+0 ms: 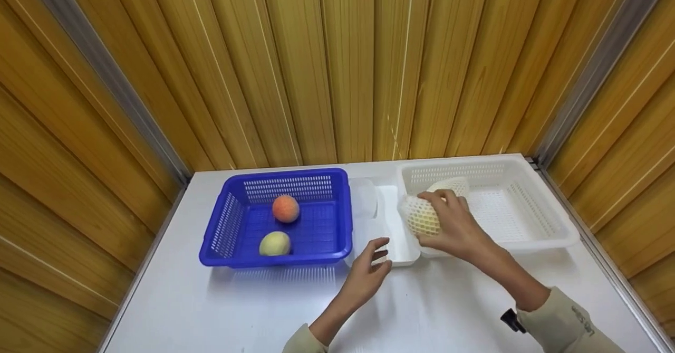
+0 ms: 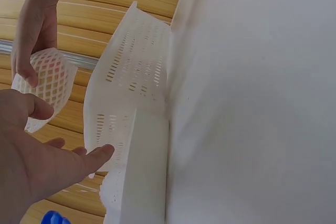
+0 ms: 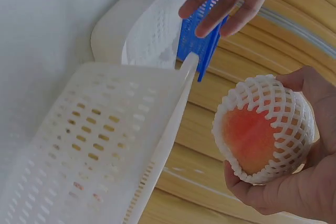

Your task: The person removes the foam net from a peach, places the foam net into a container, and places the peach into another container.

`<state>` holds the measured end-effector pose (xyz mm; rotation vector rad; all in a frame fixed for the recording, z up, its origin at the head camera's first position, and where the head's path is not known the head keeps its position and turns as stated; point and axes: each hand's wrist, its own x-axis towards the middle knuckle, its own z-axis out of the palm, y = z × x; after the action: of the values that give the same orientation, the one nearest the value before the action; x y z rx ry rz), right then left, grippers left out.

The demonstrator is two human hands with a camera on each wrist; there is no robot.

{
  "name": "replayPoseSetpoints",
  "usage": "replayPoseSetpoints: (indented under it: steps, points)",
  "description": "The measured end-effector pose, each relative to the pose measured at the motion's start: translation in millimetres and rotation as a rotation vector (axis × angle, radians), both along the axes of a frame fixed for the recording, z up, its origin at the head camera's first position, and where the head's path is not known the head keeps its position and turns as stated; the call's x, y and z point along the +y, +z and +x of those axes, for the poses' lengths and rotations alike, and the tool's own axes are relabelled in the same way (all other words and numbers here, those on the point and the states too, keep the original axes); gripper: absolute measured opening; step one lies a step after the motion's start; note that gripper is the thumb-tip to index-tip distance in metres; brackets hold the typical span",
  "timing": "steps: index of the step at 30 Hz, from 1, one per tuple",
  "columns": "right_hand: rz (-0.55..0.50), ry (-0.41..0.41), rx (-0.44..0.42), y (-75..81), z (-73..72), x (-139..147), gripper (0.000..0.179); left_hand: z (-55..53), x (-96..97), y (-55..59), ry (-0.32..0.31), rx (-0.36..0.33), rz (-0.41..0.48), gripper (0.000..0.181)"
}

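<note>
In my right hand (image 1: 451,226) I hold a peach (image 3: 249,137) sleeved in a white foam net (image 1: 422,216), above the near left rim of the white basket (image 1: 548,226). The right wrist view shows the peach's red-orange end bare at the net's opening. My left hand (image 1: 366,274) holds nothing; its fingers are spread and loosely bent, to the left of the netted peach. Another white foam net (image 1: 456,185) shows inside the white basket, partly hidden behind my right hand.
A blue basket (image 1: 345,237) on the left holds an orange-red peach (image 1: 286,208) and a pale yellow one (image 1: 275,244). Between the baskets stands a white tray (image 1: 393,226), with a clear plastic container (image 1: 364,200) beside it. Wood-patterned walls surround the white table (image 1: 253,311).
</note>
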<state>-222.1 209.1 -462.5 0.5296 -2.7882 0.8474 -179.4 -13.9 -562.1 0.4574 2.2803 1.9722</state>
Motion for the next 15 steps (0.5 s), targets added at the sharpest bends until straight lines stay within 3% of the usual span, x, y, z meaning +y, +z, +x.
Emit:
replayPoseSetpoints:
  steps: [7,15]
  points:
    - [0.039,0.126,0.080,-12.0,24.7,-22.4,0.081,15.3,-25.4,13.1,-0.014,0.045,-0.044,0.050]
    - [0.075,0.229,0.056,-34.5,42.4,-40.9,0.082,35.1,-50.7,18.4,0.014,0.061,-0.118,0.055]
